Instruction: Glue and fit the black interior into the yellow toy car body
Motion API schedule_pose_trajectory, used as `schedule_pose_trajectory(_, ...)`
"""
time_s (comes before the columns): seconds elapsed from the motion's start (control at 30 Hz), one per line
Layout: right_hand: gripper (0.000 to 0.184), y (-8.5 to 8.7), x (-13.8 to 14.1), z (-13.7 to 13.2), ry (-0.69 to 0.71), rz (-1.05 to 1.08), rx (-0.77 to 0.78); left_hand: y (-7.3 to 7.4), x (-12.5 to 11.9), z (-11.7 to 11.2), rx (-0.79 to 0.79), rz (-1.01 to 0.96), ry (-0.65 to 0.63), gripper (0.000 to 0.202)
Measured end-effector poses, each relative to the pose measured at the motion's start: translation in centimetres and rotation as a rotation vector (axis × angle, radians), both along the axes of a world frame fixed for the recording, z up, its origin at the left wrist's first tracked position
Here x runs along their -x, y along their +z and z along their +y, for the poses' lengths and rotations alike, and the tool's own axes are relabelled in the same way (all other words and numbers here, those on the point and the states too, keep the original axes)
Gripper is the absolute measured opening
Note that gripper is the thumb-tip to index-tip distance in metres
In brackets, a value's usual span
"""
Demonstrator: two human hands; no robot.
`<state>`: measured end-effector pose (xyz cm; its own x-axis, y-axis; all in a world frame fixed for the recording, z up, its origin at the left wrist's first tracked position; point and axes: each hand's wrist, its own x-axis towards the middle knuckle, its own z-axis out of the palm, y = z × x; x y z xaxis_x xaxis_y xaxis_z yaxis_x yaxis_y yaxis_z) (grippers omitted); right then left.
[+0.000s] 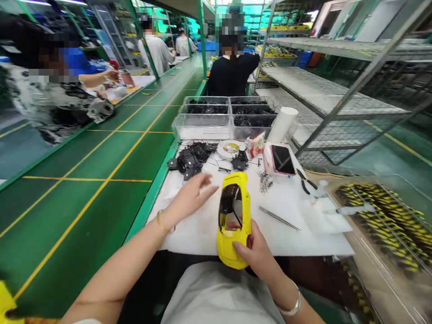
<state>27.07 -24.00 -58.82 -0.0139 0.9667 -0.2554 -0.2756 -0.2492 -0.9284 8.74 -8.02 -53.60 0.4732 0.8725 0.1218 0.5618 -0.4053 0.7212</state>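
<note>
Right hand (256, 252) clamped, I hold the yellow toy car shell (234, 220), long axis pointing away from me; my left hand (191, 198) hangs open, empty.

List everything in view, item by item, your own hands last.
White work mat: 1, white, on the bench.
Tweezers: 1, silver, on the mat.
Pliers: 1, black-handled, right of the mat.
Phone: 1, pink case, on the mat.
Tape roll: 1, white, by the tray.
Loose black parts: a heap, black, on the mat.
Small screws: a scatter, dark, on the mat.
Divided tray: 1, clear, holding black parts.
Paper tube: 1, white, beside the tray.
Parts bin: 1, clear, yellow-and-black contents, far right.
Conveyor belt: 1, green, left.
Shelving: 1 rack, grey, right.
Co-workers: 4, along the belt.
Toy car shell: 1, yellow, held.
Right hand grip: 1, on the shell.
Left hand grip: 1, open, above the mat.
</note>
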Motion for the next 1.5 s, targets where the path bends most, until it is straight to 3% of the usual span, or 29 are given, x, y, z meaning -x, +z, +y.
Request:
schedule_pose_trajectory(0.07, 0.053, 0.6, -0.2, 0.2, 0.096, -0.102, -0.041, -1.2, -2.9, 3.4, -0.049, -0.119, -0.056, 0.061)
schedule_pose_trajectory(0.17, 0.051, 2.0, -2.2, -0.2, 0.241, -0.390, -0.177, -3.6, -6.9, 6.5, 0.185, -0.230, -0.225, 0.051)
schedule_pose_trajectory(0.23, 0.046, 2.9, -4.7, -1.0, 0.005, -0.667, -0.316, -4.7, -7.9, 7.2, 0.303, -0.278, -0.267, 0.050)
schedule_pose_trajectory(0.33, 0.049, 3.5, -9.2, -1.5, -0.710, -1.076, -0.492, -5.1, -6.8, 7.4, 0.329, -0.334, -0.220, 0.046)
schedule_pose_trajectory(0.4, 0.060, 3.2, -11.6, -0.6, -0.834, -1.297, -0.515, -4.9, -5.8, 7.3, 0.352, -0.359, -0.195, 0.045)
schedule_pose_trajectory(0.5, 0.080, 2.0, -13.9, 2.2, -0.752, -1.449, -0.426, -4.8, -5.3, 7.3, 0.409, -0.392, -0.206, 0.043)
schedule_pose_trajectory(0.57, 0.084, 1.1, -14.8, 3.8, -0.761, -1.407, -0.309, -5.0, -5.5, 7.2, 0.442, -0.419, -0.215, 0.043)
schedule_pose_trajectory(0.67, 0.060, 0.4, -15.6, 4.9, -0.771, -1.317, -0.165, -5.1, -6.1, 7.1, 0.487, -0.453, -0.227, 0.044)
schedule_pose_trajectory(0.83, 0.048, 2.3, -15.0, 4.4, -0.757, -1.244, -0.276, -4.9, -6.4, 7.1, 0.529, -0.504, -0.190, 0.049)
schedule_pose_trajectory(0.9, 0.044, 4.0, -13.3, 4.3, -0.731, -1.064, -0.359, -4.9, -6.6, 6.9, 0.537, -0.509, -0.206, 0.051)
schedule_pose_trajectory(1.0, 0.060, 6.8, -9.5, 4.4, -0.498, -0.577, -0.465, -4.9, -7.1, 6.1, 0.535, -0.470, -0.301, 0.052)
schedule_pose_trajectory(1.13, 0.009, 9.8, -4.2, 5.7, -0.088, -0.192, -0.527, -5.3, -7.6, 5.0, 0.482, -0.443, -0.260, 0.053)
schedule_pose_trajectory(1.17, 0.005, 10.3, -3.3, 6.2, -0.018, -0.120, -0.518, -5.4, -7.6, 4.9, 0.462, -0.441, -0.242, 0.053)
schedule_pose_trajectory(1.27, 0.038, 11.3, -1.5, 7.4, 0.086, 0.058, -0.446, -5.5, -7.6, 4.8, 0.407, -0.427, -0.239, 0.052)
schedule_pose_trajectory(1.37, 0.069, 11.9, -1.0, 8.0, 0.176, 0.094, -0.373, -5.5, -7.6, 4.9, 0.385, -0.413, -0.246, 0.051)
schedule_pose_trajectory(1.5, 0.066, 11.8, -1.0, 7.9, 0.217, 0.057, -0.338, -5.4, -7.6, 4.9, 0.401, -0.404, -0.248, 0.053)
